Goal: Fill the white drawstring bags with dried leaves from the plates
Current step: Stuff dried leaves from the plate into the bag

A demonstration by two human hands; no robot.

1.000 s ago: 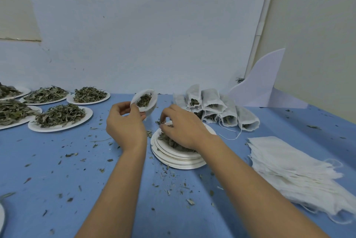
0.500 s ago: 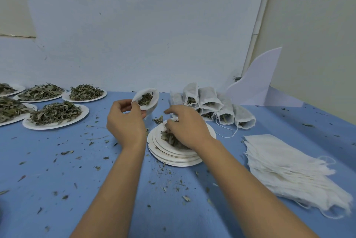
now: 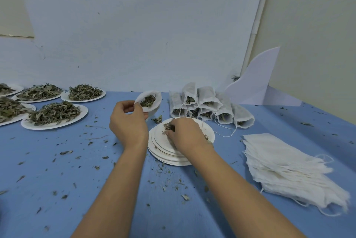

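Head view: a white drawstring bag (image 3: 157, 97) is held above the blue table (image 3: 77, 162) by the left hand (image 3: 128, 124), whose thumb and fingers are clamped on the near rim of the bag. The mouth of the bag is spread wide, and a dark wad of leaves is seen inside it.

At four o'clock from the bag, a stack of white plates (image 3: 163, 146) is set on the table. The right hand (image 3: 185, 134) is laid over the top plate, its fingers curled round a small bunch of leaf scraps (image 3: 169, 127) at the plate's ten o'clock edge. A loose leaf clump (image 3: 157, 119) is seen on the table between the bag and the stack.

At one o'clock from the stack, filled bags (image 3: 209, 101) are piled with their mouths turned toward the camera and their strings trailing onto the table. At three to four o'clock, flat empty bags (image 3: 285, 166) are heaped in a fanned pile. At nine to ten o'clock, well apart from the hands, heaped plates (image 3: 48, 126) of dried leaves are ranged along the table's left side. A white board (image 3: 254, 83) is propped at the far right corner, and leaf crumbs are scattered over the table.
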